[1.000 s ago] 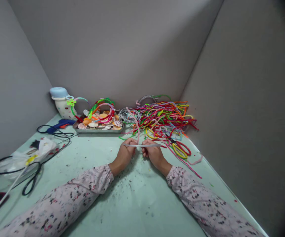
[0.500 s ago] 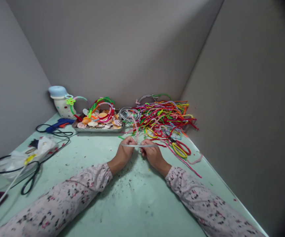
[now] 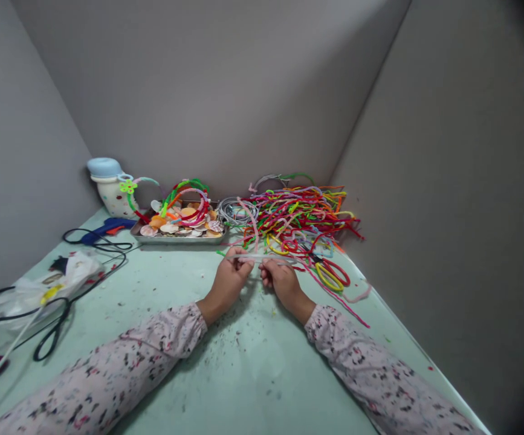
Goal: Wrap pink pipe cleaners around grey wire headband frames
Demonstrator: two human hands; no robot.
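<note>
l hand [image 3: 231, 276] and r hand [image 3: 283, 281] are up over the near-middle of the table [image 3: 189, 362], fingertips close together but apart. a pale strip [image 3: 265, 258] runs l to r across both, approx level; l fingers are closed on it in a pinch, r fingers curled and gripping it too, though the r fingertips' exact hold is partly hidden, can't tell more. a fuzzy pink strand [image 3: 253, 225] stands up on the far side from the gap btwn the hands, top leaning l; whether it's wound round the strip or just touching, can't tell.

to do this well, imo: l pinch firm right by the join so the strand doesn't slip, r hand holding the strip level w/o bending it. any turns want to be snug, side by side, no gaps. prob. best to hold the strand's free end clear of the tangled pile [image 3: 307, 208] at far r, else it may snag.
</note>
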